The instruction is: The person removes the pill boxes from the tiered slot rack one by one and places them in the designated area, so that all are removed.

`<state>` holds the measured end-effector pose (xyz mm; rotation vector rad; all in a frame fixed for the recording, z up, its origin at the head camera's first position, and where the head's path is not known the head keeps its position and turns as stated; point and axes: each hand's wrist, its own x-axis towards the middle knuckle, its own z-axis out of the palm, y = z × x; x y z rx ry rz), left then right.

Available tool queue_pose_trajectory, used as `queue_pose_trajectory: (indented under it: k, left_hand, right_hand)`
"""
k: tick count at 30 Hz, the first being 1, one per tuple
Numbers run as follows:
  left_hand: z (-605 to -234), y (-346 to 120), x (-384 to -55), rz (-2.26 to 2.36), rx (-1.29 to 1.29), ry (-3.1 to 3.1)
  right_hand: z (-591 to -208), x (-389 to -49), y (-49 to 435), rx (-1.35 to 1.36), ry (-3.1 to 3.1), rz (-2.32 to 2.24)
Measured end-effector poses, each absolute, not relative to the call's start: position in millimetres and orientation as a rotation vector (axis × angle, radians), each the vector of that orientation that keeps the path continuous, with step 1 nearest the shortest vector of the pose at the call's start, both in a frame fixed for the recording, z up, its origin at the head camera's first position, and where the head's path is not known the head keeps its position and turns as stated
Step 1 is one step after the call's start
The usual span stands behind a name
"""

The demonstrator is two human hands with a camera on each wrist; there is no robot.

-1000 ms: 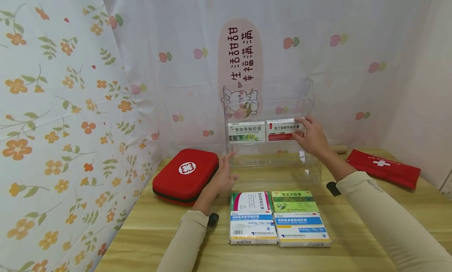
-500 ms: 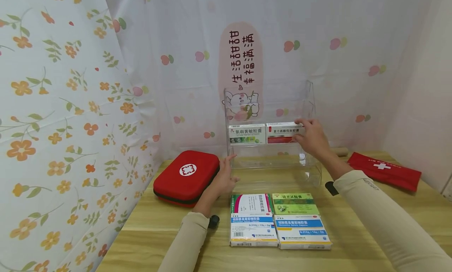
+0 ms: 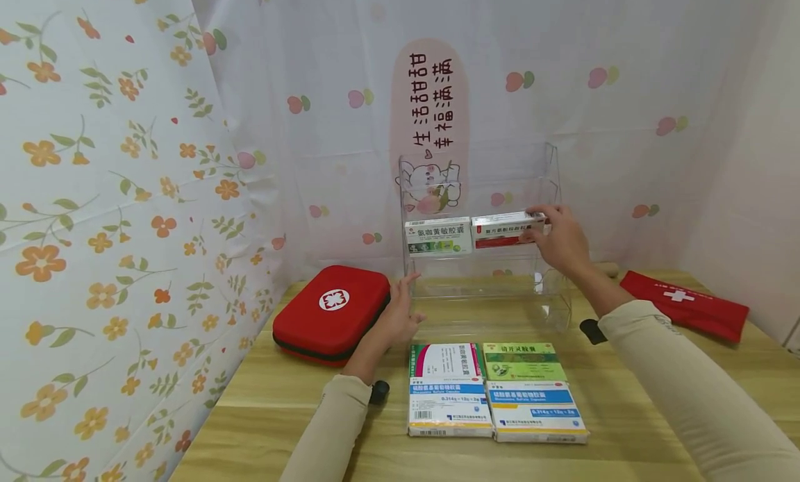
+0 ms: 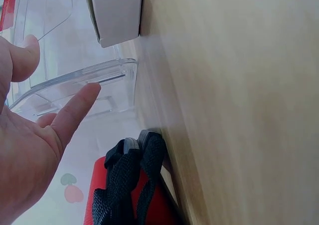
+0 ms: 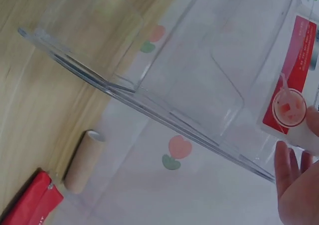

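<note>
A clear stepped display rack [image 3: 481, 296] stands on the table. On its middle tier are a white-and-green medicine box [image 3: 437, 237] and, to its right, a white-and-red medicine box [image 3: 500, 230]. My right hand [image 3: 564, 240] pinches the right end of the white-and-red box between thumb and fingers; that end sits slightly higher than the left. Down at the rack's left side is my left hand [image 3: 398, 314], fingers extended. In the left wrist view its index finger [image 4: 77, 110] lies at the rack's clear edge; whether it presses there I cannot tell.
In front of the rack, several medicine boxes lie flat in two rows, including a green one [image 3: 523, 361] and a blue-and-white one [image 3: 536, 411]. A red first-aid case [image 3: 331, 312] lies left, a red pouch [image 3: 684, 305] right. A cardboard tube [image 5: 84, 161] lies behind the rack.
The right end of the white-and-red box has risen a little, and my right hand has shifted slightly right and up with it. My left hand stays at the rack's side.
</note>
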<state>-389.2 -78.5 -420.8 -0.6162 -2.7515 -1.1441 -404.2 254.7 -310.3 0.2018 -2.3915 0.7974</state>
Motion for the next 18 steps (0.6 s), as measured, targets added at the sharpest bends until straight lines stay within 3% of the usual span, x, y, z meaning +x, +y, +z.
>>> queue_pose_trajectory:
  k: [18]
  left_hand:
    - [-421,-77,-389,-1.136,-0.606,-2.754]
  right_hand:
    - [-298,-401,256,0.284,-2.271,0.856]
